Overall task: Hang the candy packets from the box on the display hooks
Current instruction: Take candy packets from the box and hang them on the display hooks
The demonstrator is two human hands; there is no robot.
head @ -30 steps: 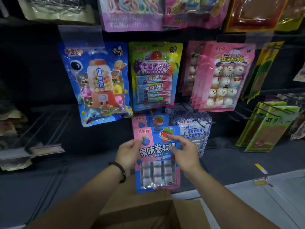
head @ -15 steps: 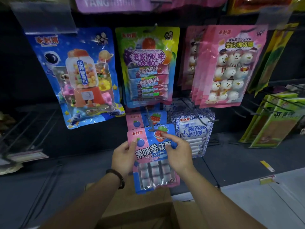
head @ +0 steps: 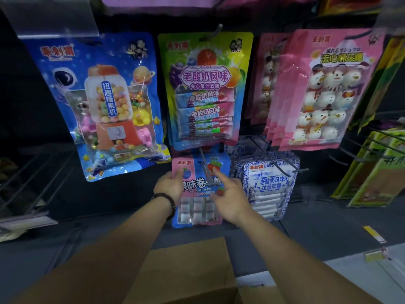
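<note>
Since the earlier frame the pink-and-blue candy packet [head: 197, 189] has been lifted and pushed back, so that the wire hook [head: 205, 170] is now seen crossing its top. The packet is held upright, low in the middle of the display, between the two hands. Its upper left corner is pinched by the left hand [head: 169, 186], thumb in front. On the right hand [head: 231, 199] the index finger is stretched straight onto the strawberry print beside the hook, and the thumb is laid flat on the packet's front lower down; its other fingers cannot be made out. Blue-and-white packets [head: 269, 189] are hung just to the right, a yellow-green packet [head: 206, 88] directly above, and a blue gumball packet [head: 103, 106] to the upper left. A cardboard box [head: 186, 268] is seen below the forearms.
</note>
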